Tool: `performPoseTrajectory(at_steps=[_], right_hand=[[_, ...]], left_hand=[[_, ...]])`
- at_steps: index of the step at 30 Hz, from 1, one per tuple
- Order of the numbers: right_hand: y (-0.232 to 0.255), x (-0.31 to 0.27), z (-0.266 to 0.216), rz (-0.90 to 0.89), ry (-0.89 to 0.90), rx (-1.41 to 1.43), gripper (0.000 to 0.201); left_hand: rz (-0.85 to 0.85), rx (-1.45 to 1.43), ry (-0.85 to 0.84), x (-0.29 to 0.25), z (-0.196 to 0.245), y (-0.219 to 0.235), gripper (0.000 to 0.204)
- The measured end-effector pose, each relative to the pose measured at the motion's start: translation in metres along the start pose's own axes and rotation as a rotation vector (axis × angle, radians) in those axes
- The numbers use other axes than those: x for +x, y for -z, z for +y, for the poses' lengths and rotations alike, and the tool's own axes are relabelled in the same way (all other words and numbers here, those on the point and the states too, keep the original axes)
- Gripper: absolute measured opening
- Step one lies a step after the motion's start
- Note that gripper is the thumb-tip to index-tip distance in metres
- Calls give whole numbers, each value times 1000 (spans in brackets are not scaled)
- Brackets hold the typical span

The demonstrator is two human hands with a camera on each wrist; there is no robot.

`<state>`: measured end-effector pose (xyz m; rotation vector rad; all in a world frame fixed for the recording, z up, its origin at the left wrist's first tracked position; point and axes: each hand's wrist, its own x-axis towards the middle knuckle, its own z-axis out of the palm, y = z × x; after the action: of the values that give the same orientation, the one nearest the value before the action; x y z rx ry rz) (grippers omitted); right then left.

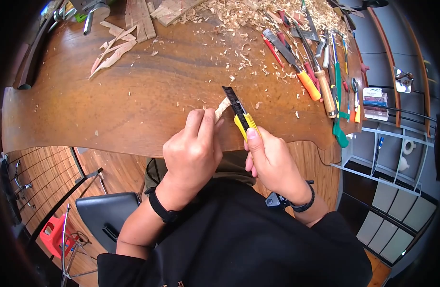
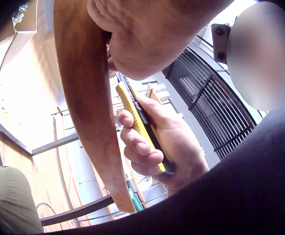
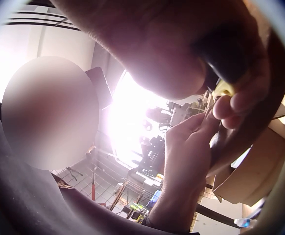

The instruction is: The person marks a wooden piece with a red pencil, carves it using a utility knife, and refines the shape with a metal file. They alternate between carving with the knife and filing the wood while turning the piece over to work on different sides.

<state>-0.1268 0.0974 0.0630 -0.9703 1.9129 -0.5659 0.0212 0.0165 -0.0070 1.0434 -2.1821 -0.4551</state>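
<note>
With the counter (image 1: 86, 105) ahead, your left hand (image 1: 191, 143) and right hand (image 1: 270, 160) sit close: right clamped on the utility knife (image 1: 239, 114), left pinching the wood strip (image 1: 223, 107) jutting toward it. Shallow strokes, directed away from your left hand, should cut cleanest.

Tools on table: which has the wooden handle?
The one with the pale wooden handle, right of the orange handle and left of the green tool, both brightly coloured.

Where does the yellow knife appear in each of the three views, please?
Head: the knife is just right of centre, above the middle.
Left wrist: the knife is near the centre, slanting.
Right wrist: the knife is upper right, partly hidden.
Shared landmark: the right hand, which grips it in every view.
</note>
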Motion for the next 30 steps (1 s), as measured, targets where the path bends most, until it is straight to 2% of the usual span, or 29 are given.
performPoseTrajectory(at_steps=[10, 19, 26, 30], right_hand=[[0, -16, 9, 11, -5, -4, 41], [0, 2, -1, -20, -9, -3, 46], [3, -16, 4, -32, -41, 17, 42], [4, -14, 3, -25, -44, 30, 40]], left_hand=[[15, 2, -13, -1, -1, 0, 20], [-5, 10, -8, -1, -1, 0, 21], [35, 37, -18, -3, -2, -3, 21], [-7, 17, -22, -1, -1, 0, 21]])
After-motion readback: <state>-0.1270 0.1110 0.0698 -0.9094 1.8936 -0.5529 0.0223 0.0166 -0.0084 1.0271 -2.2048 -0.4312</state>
